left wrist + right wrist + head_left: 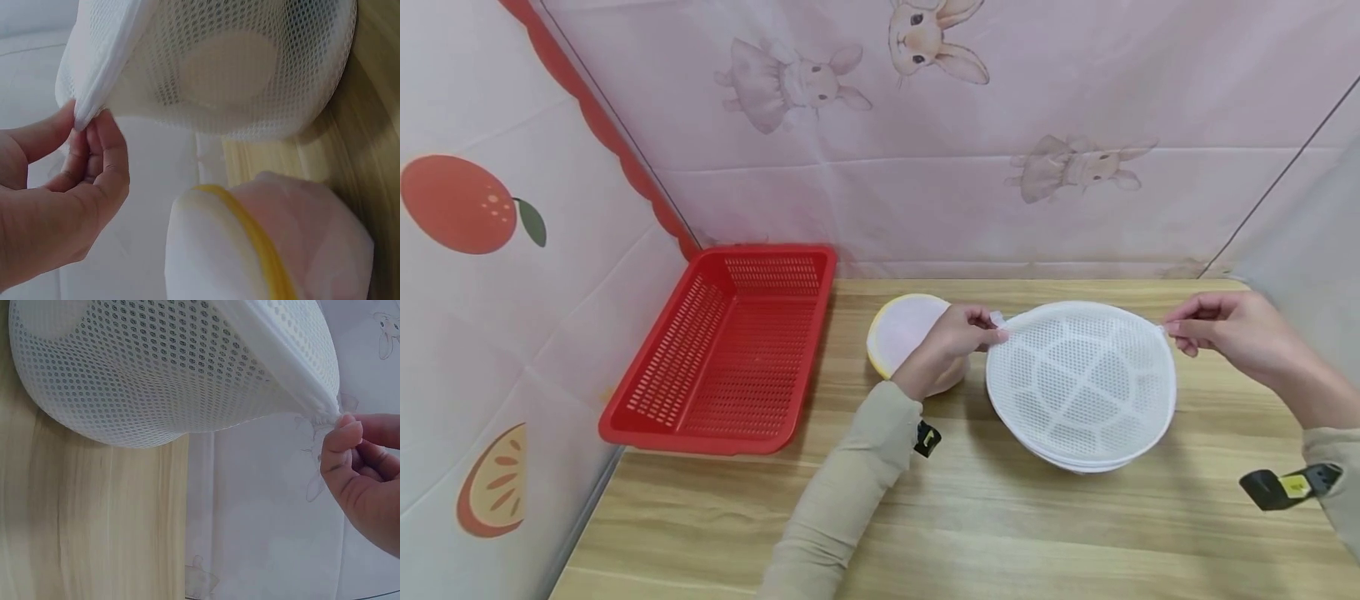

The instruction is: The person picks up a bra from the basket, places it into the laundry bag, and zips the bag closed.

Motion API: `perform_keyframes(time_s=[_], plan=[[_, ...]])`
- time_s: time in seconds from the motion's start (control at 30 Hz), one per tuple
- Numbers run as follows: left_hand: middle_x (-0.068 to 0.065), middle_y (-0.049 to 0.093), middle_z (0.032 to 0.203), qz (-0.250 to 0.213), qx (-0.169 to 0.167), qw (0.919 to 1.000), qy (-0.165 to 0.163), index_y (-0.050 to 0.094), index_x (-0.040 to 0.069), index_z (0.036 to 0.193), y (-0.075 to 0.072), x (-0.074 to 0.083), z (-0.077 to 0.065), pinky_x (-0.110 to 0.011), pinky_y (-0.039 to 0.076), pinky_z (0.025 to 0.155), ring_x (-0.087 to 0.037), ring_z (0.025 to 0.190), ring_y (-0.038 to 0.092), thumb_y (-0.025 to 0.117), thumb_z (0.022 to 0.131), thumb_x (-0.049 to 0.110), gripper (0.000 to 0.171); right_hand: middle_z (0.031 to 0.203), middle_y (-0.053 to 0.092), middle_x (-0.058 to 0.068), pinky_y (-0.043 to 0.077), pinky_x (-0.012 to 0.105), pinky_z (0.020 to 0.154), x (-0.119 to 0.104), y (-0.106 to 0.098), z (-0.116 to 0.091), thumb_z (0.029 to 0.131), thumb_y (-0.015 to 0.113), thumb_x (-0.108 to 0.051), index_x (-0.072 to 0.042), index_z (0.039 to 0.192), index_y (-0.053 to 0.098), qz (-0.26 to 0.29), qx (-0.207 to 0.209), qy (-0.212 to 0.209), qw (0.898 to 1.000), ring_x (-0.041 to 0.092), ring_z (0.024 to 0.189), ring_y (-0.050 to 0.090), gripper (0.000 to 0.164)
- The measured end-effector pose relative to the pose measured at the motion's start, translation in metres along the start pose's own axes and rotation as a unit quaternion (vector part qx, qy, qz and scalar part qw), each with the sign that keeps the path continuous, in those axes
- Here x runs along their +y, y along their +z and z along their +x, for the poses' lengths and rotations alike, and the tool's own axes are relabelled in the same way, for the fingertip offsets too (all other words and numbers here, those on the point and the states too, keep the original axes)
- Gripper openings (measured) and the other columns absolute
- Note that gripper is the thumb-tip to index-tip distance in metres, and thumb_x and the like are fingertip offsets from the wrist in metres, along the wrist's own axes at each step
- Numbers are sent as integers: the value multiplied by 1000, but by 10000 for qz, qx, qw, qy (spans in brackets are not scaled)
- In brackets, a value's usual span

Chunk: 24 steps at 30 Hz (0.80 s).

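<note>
A round white mesh laundry bag point(1081, 383) stands on the wooden table, its mesh top facing up. My left hand point(961, 332) pinches the bag's rim at its left side between thumb and fingers. At the opposite side, my right hand point(1240, 329) pinches the rim too. In the left wrist view the left hand point(69, 181) draws the edge of the mesh to a point, and a pale round patch shows through the bag. The right wrist view has the right hand point(365, 465) gripping a gathered corner by the seam.
Left of the bag, partly behind my left forearm, sits a smaller white pouch point(906, 329) with a yellow rim. A red plastic basket point(808, 367) with slotted walls stands farther left on the table point(1000, 533). Printed cloth walls rise behind and at the left.
</note>
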<state>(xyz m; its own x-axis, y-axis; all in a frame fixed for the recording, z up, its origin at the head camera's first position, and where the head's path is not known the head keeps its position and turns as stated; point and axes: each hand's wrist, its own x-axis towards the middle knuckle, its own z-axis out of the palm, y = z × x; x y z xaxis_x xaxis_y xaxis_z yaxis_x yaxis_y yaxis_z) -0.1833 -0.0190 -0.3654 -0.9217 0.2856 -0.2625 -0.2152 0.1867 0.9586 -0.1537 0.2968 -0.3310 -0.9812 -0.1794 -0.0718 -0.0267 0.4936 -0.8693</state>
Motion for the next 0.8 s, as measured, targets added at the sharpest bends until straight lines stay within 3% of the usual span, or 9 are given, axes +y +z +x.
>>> perform_keyframes(time_s=[0.13, 0.23, 0.4, 0.53, 0.67, 0.8], plan=[[-4, 58, 77, 221, -5, 9996, -166, 60, -2, 83, -5, 4, 3, -22, 51, 65, -12, 68, 56, 66, 81, 1, 7, 67, 61, 3, 46, 23, 53, 0, 0, 1, 88, 55, 2, 2, 85, 64, -217, -26, -162, 9996, 13, 56, 54, 10], [-4, 59, 77, 211, 205, 9994, -175, 60, -3, 85, -9, 9, 5, -25, 52, 67, -13, 67, 57, 65, 82, 1, 7, 66, 61, 5, 45, 23, 53, 1, -1, 1, 88, 56, 0, 2, 85, 64, -250, -77, -171, 9995, 13, 56, 53, 8], [-5, 59, 76, 324, 464, 9983, 129, 61, 0, 86, -6, 21, 9, -30, 52, 74, -13, 67, 57, 64, 84, 4, 6, 67, 61, 5, 45, 23, 53, 0, -1, 0, 88, 57, 0, 3, 86, 63, -263, -157, -206, 9993, 14, 56, 54, 7], [-2, 60, 79, 929, 413, 9941, 388, 64, 5, 88, 2, 28, 13, -24, 50, 69, -12, 72, 57, 63, 86, 8, 4, 68, 62, 6, 46, 24, 53, 0, 1, 1, 87, 57, 1, 4, 86, 63, -148, -222, -317, 9991, 14, 56, 54, 7], [4, 59, 80, 1666, 425, 9841, 448, 65, 9, 91, 9, 32, 18, -19, 44, 65, -9, 77, 55, 62, 87, 12, 6, 66, 60, 7, 45, 25, 52, -1, 3, 1, 87, 59, 0, 4, 86, 63, -198, -244, -305, 9990, 15, 56, 53, 6], [4, 60, 81, 1971, 422, 9785, 447, 66, 9, 91, 13, 30, 22, -19, 43, 67, -9, 80, 54, 62, 87, 13, 7, 64, 59, 7, 43, 25, 52, -2, 2, 0, 87, 59, -3, 3, 87, 63, -367, -210, -216, 9989, 15, 56, 53, 8]])
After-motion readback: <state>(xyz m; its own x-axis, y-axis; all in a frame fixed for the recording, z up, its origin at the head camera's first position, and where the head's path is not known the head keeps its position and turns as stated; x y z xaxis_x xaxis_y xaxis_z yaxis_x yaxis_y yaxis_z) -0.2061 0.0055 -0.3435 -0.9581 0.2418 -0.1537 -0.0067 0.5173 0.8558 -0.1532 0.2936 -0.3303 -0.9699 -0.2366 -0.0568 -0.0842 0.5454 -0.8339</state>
